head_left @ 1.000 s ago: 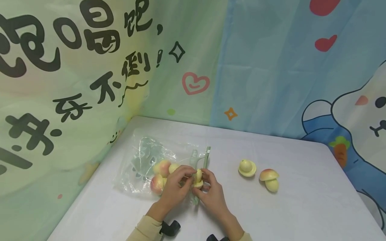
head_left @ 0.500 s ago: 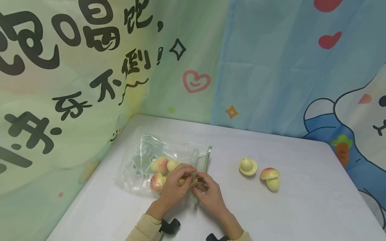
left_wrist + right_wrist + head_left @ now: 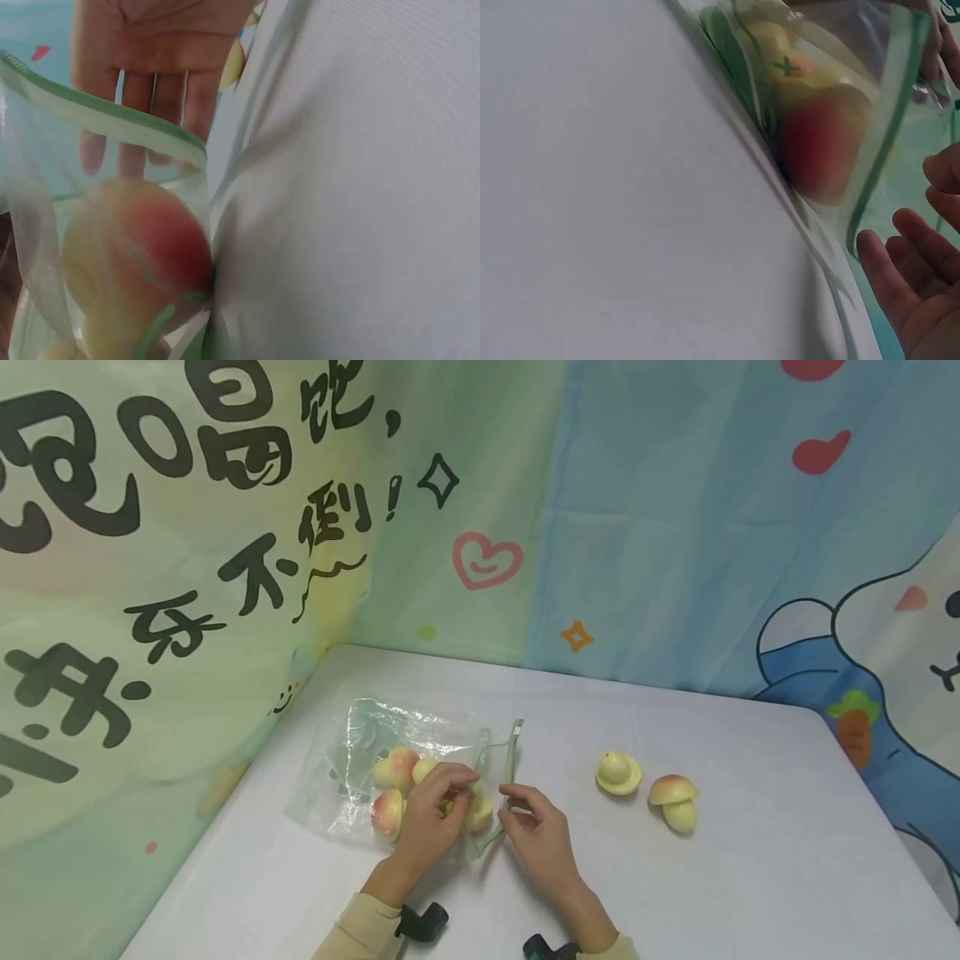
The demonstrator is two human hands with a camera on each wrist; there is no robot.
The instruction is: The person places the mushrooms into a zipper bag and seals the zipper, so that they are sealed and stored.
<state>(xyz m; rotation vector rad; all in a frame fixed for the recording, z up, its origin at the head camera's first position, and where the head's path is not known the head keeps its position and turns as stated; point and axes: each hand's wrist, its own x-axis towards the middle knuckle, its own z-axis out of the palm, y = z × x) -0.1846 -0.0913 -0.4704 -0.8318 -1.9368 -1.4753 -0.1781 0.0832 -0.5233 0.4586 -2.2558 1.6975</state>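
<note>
A clear zip bag (image 3: pixel 322 806) with green trim lies on the table. Several yellow toy mushrooms with reddish caps are inside, one mushroom (image 3: pixel 478 815) just within the green-edged mouth. My left hand (image 3: pixel 427 818) is over the bag and pinches its film near the mouth; part of its grip is hidden. On the mouth's right side, my right hand (image 3: pixel 543 839) holds nothing, its fingers loosely bent and its thumb apart from them. In the right wrist view its fingertips (image 3: pixel 870 244) are close beside the green zip edge; I cannot tell whether they touch.
To the right, two loose toy mushrooms lie on the white table (image 3: pixel 750 877): one mushroom (image 3: pixel 618 773) rests on its cap, the other mushroom (image 3: pixel 675 804) on its side. A printed cloth (image 3: pixel 660 543) hangs behind the table. Black wrist cameras (image 3: pixel 423 923) sit at both wrists.
The right hand held a toy mushroom at the bag's mouth, then put it inside and let go. It has drawn back slightly right; the left hand stays by the mouth.
</note>
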